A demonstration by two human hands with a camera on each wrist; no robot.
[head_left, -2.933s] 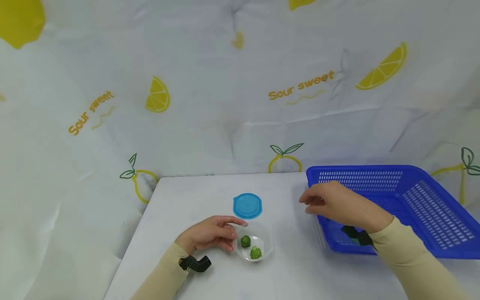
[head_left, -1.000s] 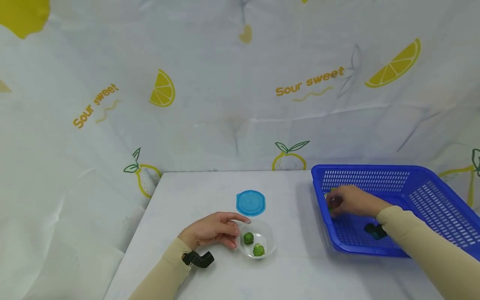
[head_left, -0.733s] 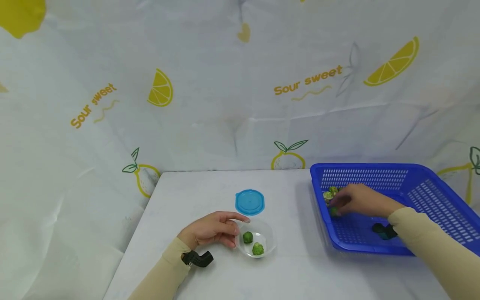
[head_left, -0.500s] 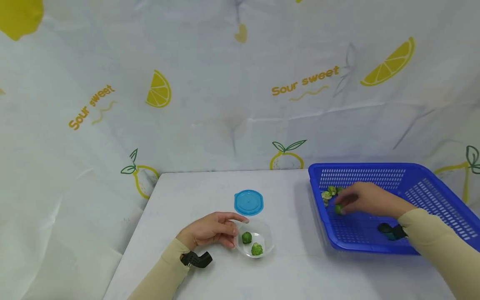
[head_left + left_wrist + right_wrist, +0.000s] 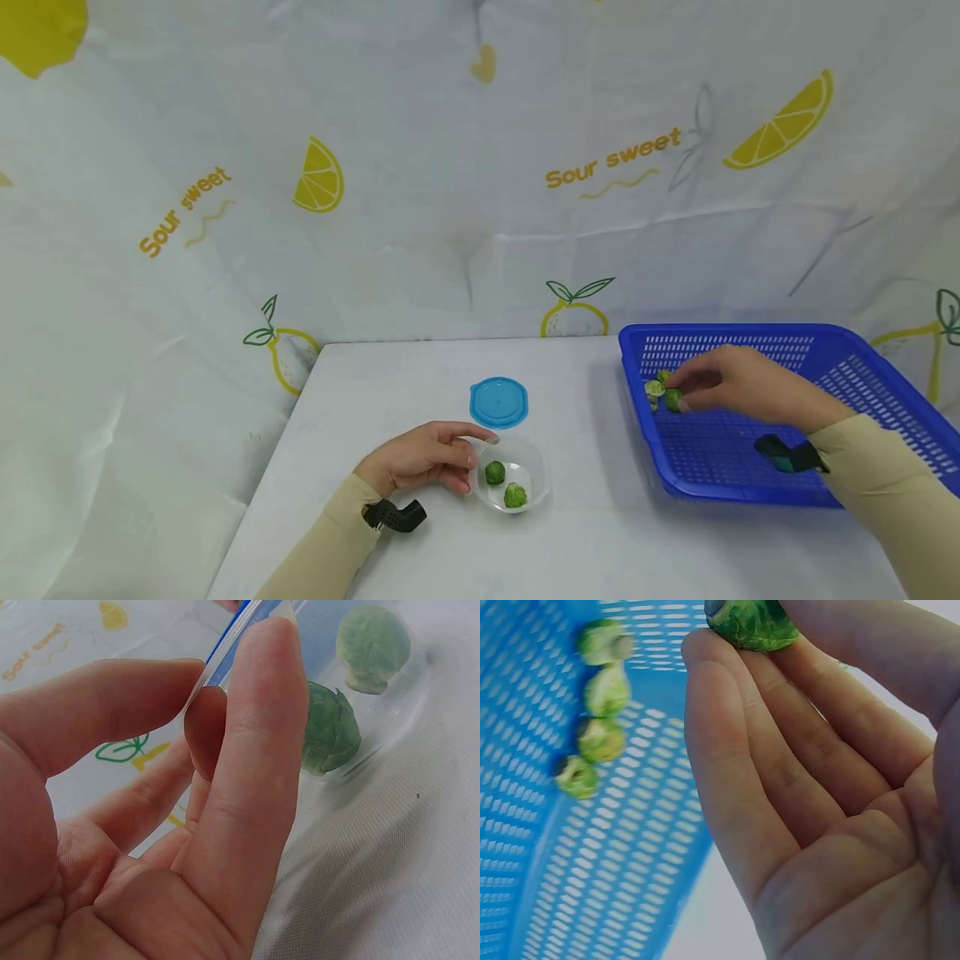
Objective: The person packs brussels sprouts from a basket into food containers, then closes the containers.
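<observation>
My right hand pinches a green Brussels sprout between thumb and fingertips over the left side of the blue basket. That sprout shows at the top of the right wrist view. Several other Brussels sprouts line the basket's side wall. On the table, my left hand holds the rim of a clear plastic container with thumb and fingers. Inside it lie two sprouts, a darker one and a lighter one. The left wrist view shows both through the clear wall.
A blue lid lies flat on the white table behind the container. Behind the table hangs a white cloth printed with lemons. The basket's high perforated walls rise at the table's right side.
My right hand reached into the basket, took hold of a Brussels sprout and has just lifted it slightly. The left hand stays at the container.
</observation>
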